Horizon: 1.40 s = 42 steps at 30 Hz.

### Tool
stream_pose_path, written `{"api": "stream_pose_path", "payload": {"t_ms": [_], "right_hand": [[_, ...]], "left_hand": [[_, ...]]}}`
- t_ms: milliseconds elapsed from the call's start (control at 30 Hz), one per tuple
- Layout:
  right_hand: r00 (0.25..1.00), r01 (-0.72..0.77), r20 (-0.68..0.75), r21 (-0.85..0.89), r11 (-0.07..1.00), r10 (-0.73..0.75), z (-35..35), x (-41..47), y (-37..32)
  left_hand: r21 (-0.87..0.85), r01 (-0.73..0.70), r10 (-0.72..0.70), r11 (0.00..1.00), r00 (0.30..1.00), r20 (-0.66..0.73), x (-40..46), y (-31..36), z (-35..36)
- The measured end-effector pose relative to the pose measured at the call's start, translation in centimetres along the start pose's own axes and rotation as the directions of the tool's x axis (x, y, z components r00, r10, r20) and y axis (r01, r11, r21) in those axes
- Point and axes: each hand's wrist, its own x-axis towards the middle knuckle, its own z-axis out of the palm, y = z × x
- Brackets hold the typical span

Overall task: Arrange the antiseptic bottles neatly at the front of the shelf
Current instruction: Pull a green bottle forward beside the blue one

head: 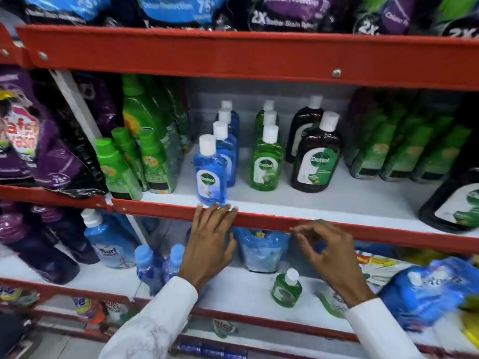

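With the front blue bottle (pixel 210 172) at the shelf lip (pixel 166 211), both empty hands, left (pixel 210 242) open, right (pixel 329 252) loosely curled, should next pull the green bottle (pixel 267 161) at two o'clock forward.

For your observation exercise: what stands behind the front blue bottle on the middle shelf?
Behind the front blue bottle stand three more blue bottles in single file; mostly their white caps show. Their lower bodies are covered.

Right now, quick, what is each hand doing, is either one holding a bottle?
Left hand: open, fingers spread, fingertips at the red shelf edge just below the blue bottle, holding nothing.
Right hand: fingers loosely curled, holding nothing.
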Motion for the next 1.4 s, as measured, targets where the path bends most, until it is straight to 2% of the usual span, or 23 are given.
{"api": "stream_pose_path", "payload": {"t_ms": [67, 133, 200, 267, 467, 600, 733, 833, 900, 967, 1067, 1200, 1400], "right_hand": [[0.972, -0.122, 0.192, -0.075, 0.99, 0.134, 0.6, -1.6, 3.1], [0.881, -0.222, 0.38, -0.191, 0.956, 0.281, 2.4, -3.2, 6.2], [0.8, -0.253, 0.477, -0.282, 0.925, 0.364, 4.4, -4.5, 8.2], [0.763, -0.233, 0.517, -0.339, 0.911, 0.387, 6.0, -5.1, 9.1], [0.768, -0.202, 0.525, -0.343, 0.917, 0.365, 6.2, -4.3, 8.6], [0.844, -0.184, 0.46, -0.237, 0.954, 0.277, 2.4, -2.2, 4.6], [0.938, -0.165, 0.31, 0.005, 0.986, 0.155, -3.3, 1.7, -1.8], [0.985, -0.095, 0.156, 0.158, 0.983, 0.07, -6.2, 4.9, -6.3], [0.998, -0.044, 0.056, 0.181, 0.983, 0.034, -6.9, 7.1, -8.3], [1.0, -0.024, 0.014, 0.148, 0.989, 0.022, -6.4, 9.2, -9.3], [0.999, -0.014, 0.032, 0.068, 0.998, 0.011, -4.2, 12.0, -9.5], [0.983, -0.073, 0.168, -0.037, 0.997, 0.078, -0.7, 13.7, -8.6], [0.965, -0.139, 0.214, -0.072, 0.988, 0.152, 1.4, 14.6, -6.6]], "left_hand": [[-0.065, 0.032, -0.033, 0.997, 0.999, -0.014, 0.4, 1.3, 0.5], [-0.121, 0.084, -0.089, 0.989, 0.995, -0.037, 0.7, 1.9, 0.6], [-0.146, 0.097, -0.103, 0.985, 0.994, -0.036, 0.8, 1.9, 0.5], [-0.156, 0.097, -0.101, 0.983, 0.995, -0.019, 0.8, 1.8, 0.2], [-0.194, 0.178, -0.173, 0.965, 0.984, 0.04, 1.5, 2.4, -0.5], [-0.206, 0.188, -0.186, 0.96, 0.982, 0.032, 1.6, 2.5, -0.6], [-0.2, 0.204, -0.207, 0.958, 0.978, 0.008, 1.9, 2.7, -0.2], [-0.201, 0.218, -0.224, 0.955, 0.975, -0.004, 2.1, 2.8, 0.1], [-0.195, 0.217, -0.222, 0.957, 0.975, -0.007, 2.1, 2.7, 0.2], [-0.189, 0.211, -0.215, 0.959, 0.977, -0.002, 2.1, 2.6, 0.2], [-0.189, 0.21, -0.213, 0.959, 0.977, 0.008, 2.0, 2.6, -0.1], [-0.191, 0.209, -0.211, 0.959, 0.977, 0.012, 2.0, 2.6, -0.3], [-0.213, 0.21, -0.216, 0.954, 0.976, -0.007, 1.8, 2.7, -0.1]]}}
